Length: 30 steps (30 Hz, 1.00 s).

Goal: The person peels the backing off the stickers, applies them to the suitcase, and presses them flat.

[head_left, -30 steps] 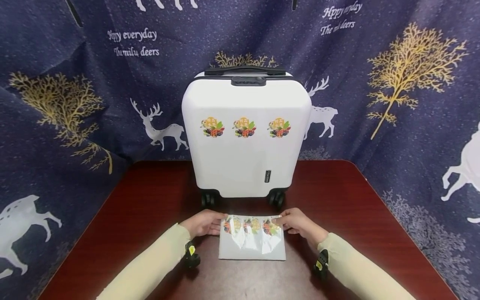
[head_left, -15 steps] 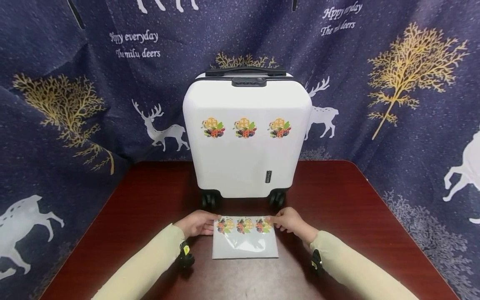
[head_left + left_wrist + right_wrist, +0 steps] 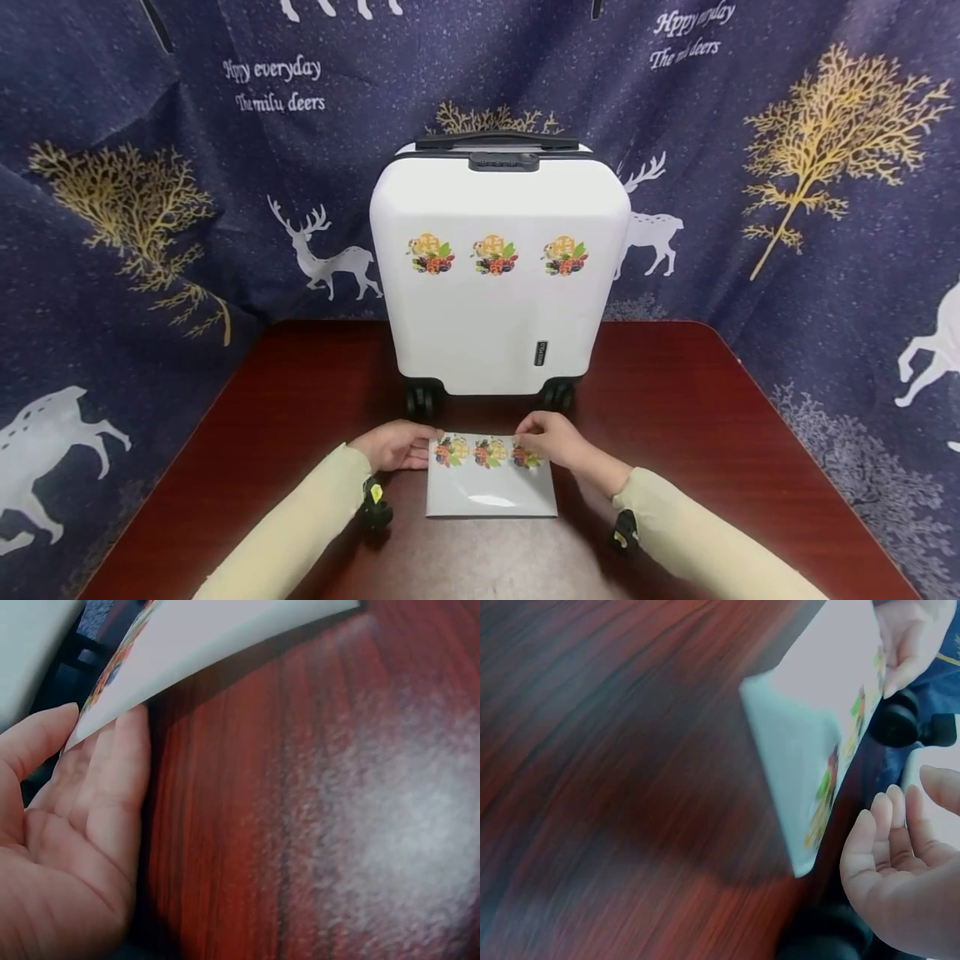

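Note:
A white sticker sheet [image 3: 491, 496] with a row of three fruit-patterned stickers [image 3: 489, 452] along its far edge is over the table. My left hand [image 3: 397, 445] pinches its far left corner, thumb on top and fingers underneath, as the left wrist view also shows. My right hand [image 3: 553, 438] hovers at the far right corner by the right-hand sticker. Its fingers [image 3: 860, 840] are loosely bent and stand a little apart from the sheet in the right wrist view. Behind the sheet stands a white suitcase [image 3: 487, 325] bearing three matching fruit stickers.
The suitcase's black wheels [image 3: 558, 393] rest on the dark red table [image 3: 660, 400], just beyond the sheet. A navy curtain [image 3: 697, 275] printed with deer and gold trees hangs behind. Dark wrist cameras [image 3: 624, 531] sit below both sleeves.
The sheet and left hand shifted left, then stayed nearly still. My right hand let go of the sheet's right corner and moved left, its fingers drawing together above the right-hand sticker.

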Motion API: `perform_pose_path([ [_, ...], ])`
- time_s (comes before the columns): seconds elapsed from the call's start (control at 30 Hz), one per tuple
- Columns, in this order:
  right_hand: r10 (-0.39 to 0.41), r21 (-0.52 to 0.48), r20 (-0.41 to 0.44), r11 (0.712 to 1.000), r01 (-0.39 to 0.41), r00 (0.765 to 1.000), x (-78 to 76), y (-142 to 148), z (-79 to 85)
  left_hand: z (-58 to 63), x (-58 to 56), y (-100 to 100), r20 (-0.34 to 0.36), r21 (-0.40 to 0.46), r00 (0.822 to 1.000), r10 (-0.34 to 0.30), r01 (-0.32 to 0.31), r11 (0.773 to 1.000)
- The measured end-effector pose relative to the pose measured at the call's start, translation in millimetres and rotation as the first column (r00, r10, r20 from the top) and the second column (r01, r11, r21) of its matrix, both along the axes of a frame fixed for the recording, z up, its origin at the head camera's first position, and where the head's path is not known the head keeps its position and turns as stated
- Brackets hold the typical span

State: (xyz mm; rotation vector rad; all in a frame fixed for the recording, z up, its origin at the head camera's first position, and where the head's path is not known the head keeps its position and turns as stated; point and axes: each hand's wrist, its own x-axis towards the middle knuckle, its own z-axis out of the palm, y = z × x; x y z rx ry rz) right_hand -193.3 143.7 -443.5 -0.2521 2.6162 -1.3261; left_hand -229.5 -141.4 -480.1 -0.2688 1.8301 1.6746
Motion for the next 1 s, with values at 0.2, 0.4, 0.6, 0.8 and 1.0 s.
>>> perform_pose_path([
  [0.2, 0.01, -0.051, 0.052, 0.999, -0.007, 0.999, -3.6, -14, -3.5, -0.7, 1.4, -2, 0.028, 0.039, 0.999, -0.025, 0.024, 0.999],
  [0.4, 0.091, 0.007, 0.066, 0.996, -0.091, 0.994, -11.0, -30, -7.9, -6.8, 5.5, -5, 0.045, 0.03, 0.999, -0.017, 0.016, 0.999],
  [0.6, 0.165, 0.054, 0.008, 0.985, -0.165, 0.986, -21.4, -46, -12.4, -7.6, 2.8, -4, 0.031, 0.022, 0.999, -0.027, 0.026, 0.999],
  [0.8, 0.203, 0.038, 0.025, 0.978, -0.204, 0.979, -30.9, -59, -12.9, -1.3, -0.1, -4, 0.028, 0.023, 0.998, -0.054, 0.054, 0.998],
  [1.0, 0.256, 0.032, 0.014, 0.966, -0.256, 0.967, -41.1, -69, -12.2, 1.6, -3.2, -4, 0.029, 0.028, 0.998, -0.064, 0.063, 0.998],
])
